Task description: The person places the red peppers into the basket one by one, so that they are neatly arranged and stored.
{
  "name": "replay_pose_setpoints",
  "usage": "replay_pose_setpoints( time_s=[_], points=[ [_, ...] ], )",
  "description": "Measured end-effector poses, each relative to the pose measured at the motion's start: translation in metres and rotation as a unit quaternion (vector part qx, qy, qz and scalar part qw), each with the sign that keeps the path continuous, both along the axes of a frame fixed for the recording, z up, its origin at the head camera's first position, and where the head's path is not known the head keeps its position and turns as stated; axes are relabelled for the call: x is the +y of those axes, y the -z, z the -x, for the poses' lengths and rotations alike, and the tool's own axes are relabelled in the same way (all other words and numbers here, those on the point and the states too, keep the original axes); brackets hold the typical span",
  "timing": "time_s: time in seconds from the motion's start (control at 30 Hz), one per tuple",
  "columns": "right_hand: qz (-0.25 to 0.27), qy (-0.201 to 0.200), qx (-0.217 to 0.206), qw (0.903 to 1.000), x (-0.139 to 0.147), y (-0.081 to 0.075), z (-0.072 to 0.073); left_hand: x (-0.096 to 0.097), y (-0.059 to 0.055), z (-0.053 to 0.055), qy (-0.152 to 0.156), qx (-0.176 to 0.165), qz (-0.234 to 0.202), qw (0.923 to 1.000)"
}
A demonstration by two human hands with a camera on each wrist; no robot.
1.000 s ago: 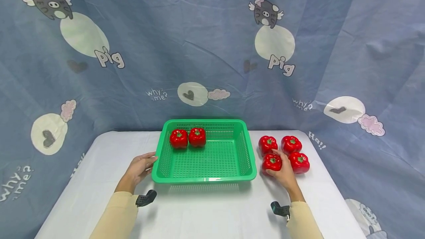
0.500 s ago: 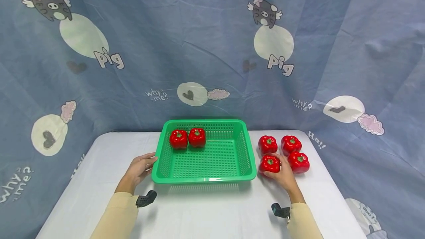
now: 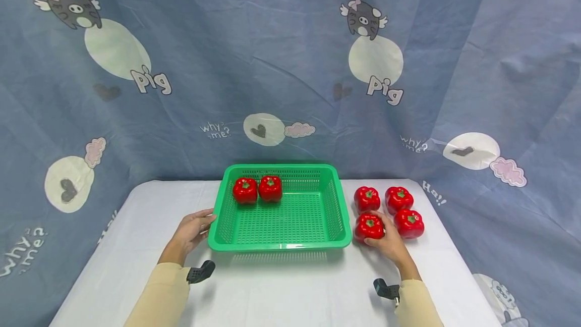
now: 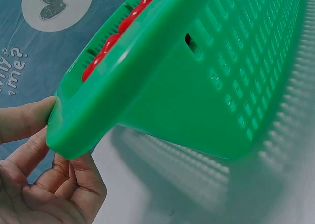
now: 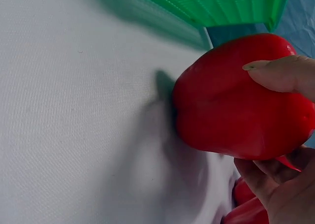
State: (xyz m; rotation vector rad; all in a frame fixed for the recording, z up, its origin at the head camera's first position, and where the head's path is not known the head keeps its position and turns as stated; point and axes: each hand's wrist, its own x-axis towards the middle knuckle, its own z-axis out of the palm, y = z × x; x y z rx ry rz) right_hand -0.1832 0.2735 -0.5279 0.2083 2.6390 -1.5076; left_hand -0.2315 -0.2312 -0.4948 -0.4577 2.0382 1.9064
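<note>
My left hand (image 3: 192,229) holds the left rim of a green plastic basket (image 3: 279,247). In the left wrist view the thumb lies against the rim's edge, with the other fingers curled below it. Inside the basket, at the back left, sit two red bell peppers (image 3: 245,191), side by side with stems up. To the right of the basket, my right hand (image 3: 391,242) grips the near-left red bell pepper (image 5: 236,101) of a small group. The right wrist view has the thumb on one side of this pepper and fingers on the other; it is low over the tabletop, contact unclear.
Beside the gripped pepper are more bell peppers: one behind it (image 3: 366,199), one at the back right (image 3: 399,200) and one at the near right (image 3: 409,223). A white-covered table (image 3: 290,291) lies beneath. A blue printed curtain (image 3: 290,64) hangs behind.
My right hand has closed around the near-left bell pepper, which has shifted slightly left and toward me. The left hand and the basket have stayed put.
</note>
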Motion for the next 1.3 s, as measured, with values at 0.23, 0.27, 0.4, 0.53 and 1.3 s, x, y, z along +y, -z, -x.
replay_pose_setpoints(
  time_s=[0.23, 0.27, 0.4, 0.53, 1.3],
  points=[
    [0.003, 0.014, 0.000, 0.9999, -0.001, 0.000, -0.001, 0.000, 0.001, 0.000, 0.000, -0.002, -0.003, 1.0000],
    [0.003, 0.015, -0.001, 0.9999, -0.001, 0.000, 0.000, 0.000, 0.001, 0.000, -0.001, -0.002, -0.004, 1.0000],
    [0.003, 0.018, -0.002, 0.9998, -0.001, 0.000, 0.000, -0.001, 0.002, -0.001, -0.005, -0.002, -0.009, 0.9999],
    [0.007, 0.015, -0.004, 0.9999, -0.001, -0.002, -0.001, -0.001, 0.003, -0.003, -0.006, 0.000, -0.010, 0.9999],
    [0.033, 0.006, 0.017, 0.9993, -0.001, -0.043, -0.004, 0.001, 0.000, 0.001, -0.004, -0.002, -0.001, 1.0000]
  ],
)
